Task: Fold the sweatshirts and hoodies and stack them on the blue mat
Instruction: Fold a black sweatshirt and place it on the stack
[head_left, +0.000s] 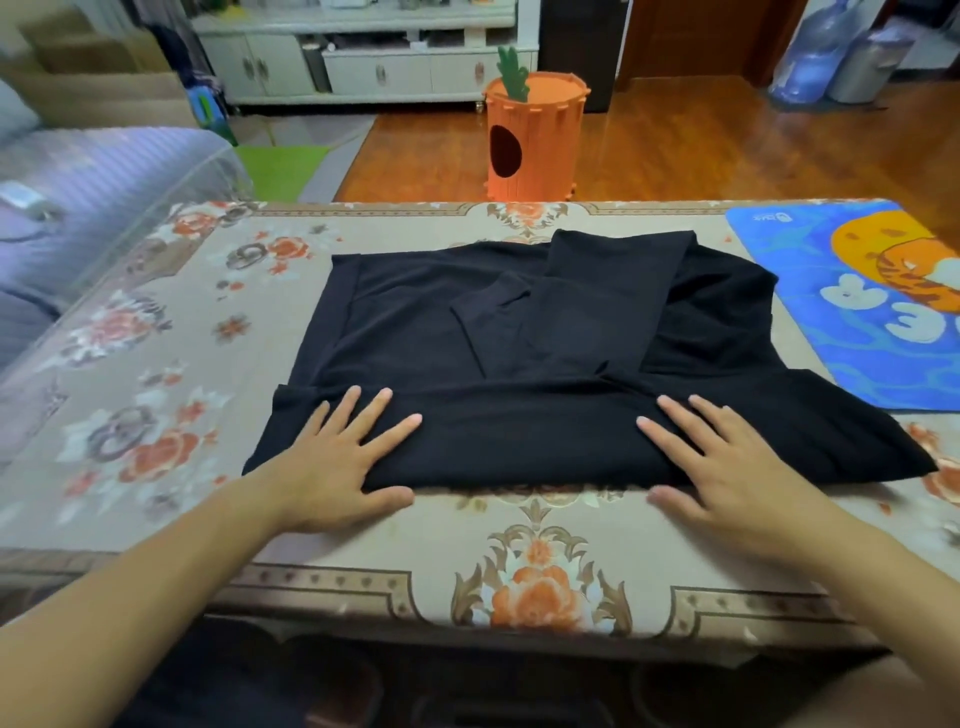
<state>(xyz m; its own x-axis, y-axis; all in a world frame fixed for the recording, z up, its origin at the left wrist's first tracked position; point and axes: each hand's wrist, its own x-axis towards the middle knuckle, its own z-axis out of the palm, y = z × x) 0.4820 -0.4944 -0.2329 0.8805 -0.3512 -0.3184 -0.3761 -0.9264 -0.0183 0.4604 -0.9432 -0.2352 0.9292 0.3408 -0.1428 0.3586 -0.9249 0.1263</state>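
A black sweatshirt (519, 332) lies partly folded in the middle of the table, its sleeves laid across the body and its near edge folded over. My left hand (337, 457) presses flat on the near left part of the garment, fingers spread and thumb on the tablecloth. On the near right part my right hand (722, 462) presses flat in the same way. The blue mat (810, 244) with an orange cartoon print lies at the table's right end, and the sweatshirt's right corner overlaps its near edge.
The table wears a beige floral cloth (156, 364). A sofa (78, 208) stands to the left. An orange carrot-shaped stool (535, 140) is on the wooden floor beyond the table, white cabinets (363, 62) behind it, water jugs (810, 52) at far right.
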